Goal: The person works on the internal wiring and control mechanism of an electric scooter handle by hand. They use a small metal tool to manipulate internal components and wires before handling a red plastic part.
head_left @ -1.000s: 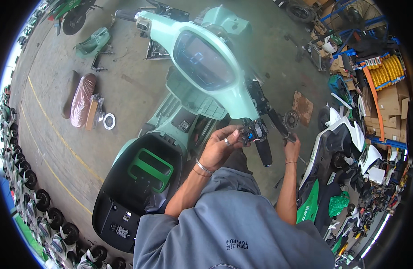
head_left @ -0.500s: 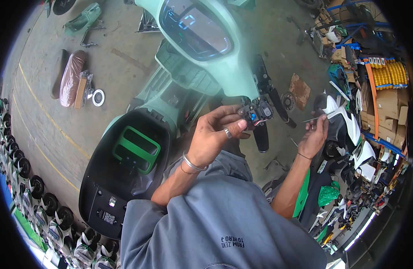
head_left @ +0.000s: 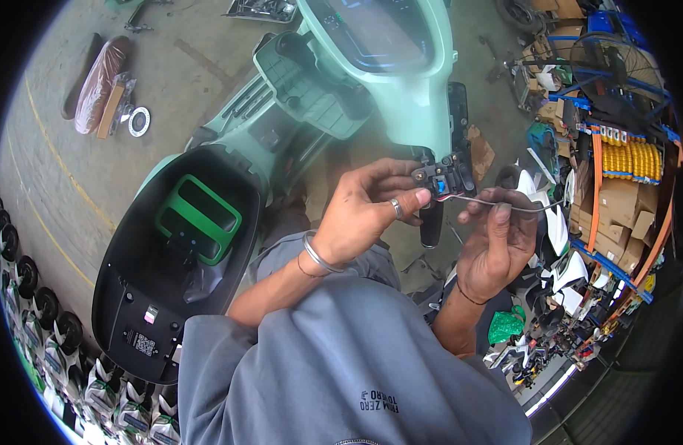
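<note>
My left hand (head_left: 363, 211), with a ring and bracelet, grips a black switch assembly (head_left: 446, 180) that has a blue piece and wires at the end of the handlebar. My right hand (head_left: 498, 245) holds a thin bent metal hex key (head_left: 540, 209), its long end reaching to the switch assembly. A black handgrip (head_left: 430, 231) hangs below that assembly. Above is a mint scooter's front cowl (head_left: 408, 111) with a display screen (head_left: 363, 30); its black underseat bin (head_left: 123, 293) with a green insert (head_left: 198, 215) lies to the left.
A wrapped brown seat (head_left: 102, 89) and perforated disc (head_left: 139, 122) lie on the concrete floor (head_left: 60, 193). Rows of scooters (head_left: 104, 393) line the lower left. Shelving with cardboard boxes (head_left: 615, 208), yellow coiled parts (head_left: 630, 157) and assorted white panels (head_left: 567, 268) stands at the right.
My right hand has risen from the lower handlebar and moved in with the hex key to the switch assembly. My left hand still grips that assembly. The view has shifted.
</note>
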`<move>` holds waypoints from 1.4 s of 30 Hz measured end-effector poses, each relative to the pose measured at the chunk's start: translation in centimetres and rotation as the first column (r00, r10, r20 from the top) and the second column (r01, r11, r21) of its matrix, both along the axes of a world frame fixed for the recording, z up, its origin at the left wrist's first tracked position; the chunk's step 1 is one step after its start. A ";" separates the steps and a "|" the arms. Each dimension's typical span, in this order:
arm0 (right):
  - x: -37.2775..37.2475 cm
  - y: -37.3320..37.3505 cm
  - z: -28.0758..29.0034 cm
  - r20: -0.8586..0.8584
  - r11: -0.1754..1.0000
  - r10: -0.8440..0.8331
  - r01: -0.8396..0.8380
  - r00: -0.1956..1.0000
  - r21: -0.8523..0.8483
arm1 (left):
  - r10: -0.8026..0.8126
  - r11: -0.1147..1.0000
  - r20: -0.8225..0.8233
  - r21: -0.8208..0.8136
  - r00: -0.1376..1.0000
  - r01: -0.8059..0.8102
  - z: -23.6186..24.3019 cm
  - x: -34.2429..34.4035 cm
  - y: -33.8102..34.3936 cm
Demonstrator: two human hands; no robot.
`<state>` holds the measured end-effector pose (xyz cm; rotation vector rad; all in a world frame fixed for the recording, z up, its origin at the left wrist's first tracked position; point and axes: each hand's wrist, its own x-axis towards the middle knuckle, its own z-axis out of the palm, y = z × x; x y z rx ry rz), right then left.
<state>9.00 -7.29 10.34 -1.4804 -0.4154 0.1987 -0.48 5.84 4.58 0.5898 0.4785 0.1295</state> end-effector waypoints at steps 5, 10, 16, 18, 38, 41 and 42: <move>-1.3 0.1 0.0 0.066 0.997 0.075 -0.076 0.995 0.008 | 0.003 1.000 0.023 0.017 1.000 -0.003 -0.7 -0.2 0.0; -2.2 0.2 -0.4 0.210 0.990 0.138 -0.130 0.968 -0.055 | 0.009 1.000 0.035 0.023 0.999 -0.009 -1.1 -0.5 0.0; -1.7 0.4 -0.9 0.272 0.989 0.110 -0.078 0.956 -0.123 | -0.024 0.998 0.055 0.063 0.998 0.021 -1.3 -0.8 0.2; -1.5 0.4 -1.3 0.326 0.986 0.115 -0.067 0.938 -0.154 | -0.019 0.998 0.058 0.058 0.998 0.016 -1.6 -0.9 0.0; -0.6 1.7 -2.5 0.377 0.940 0.204 -0.073 0.903 -0.334 | 0.055 0.998 0.043 -0.026 0.998 -0.054 -1.6 -0.7 -0.7; -0.2 1.7 -2.4 0.421 0.909 0.233 -0.043 0.877 -0.414 | 0.062 0.998 0.044 -0.026 0.997 -0.061 -1.4 -0.7 -0.7; -0.1 1.9 -2.4 0.420 0.909 0.233 -0.042 0.877 -0.415 | 0.065 0.998 0.045 -0.026 0.997 -0.064 -1.4 -0.6 -0.7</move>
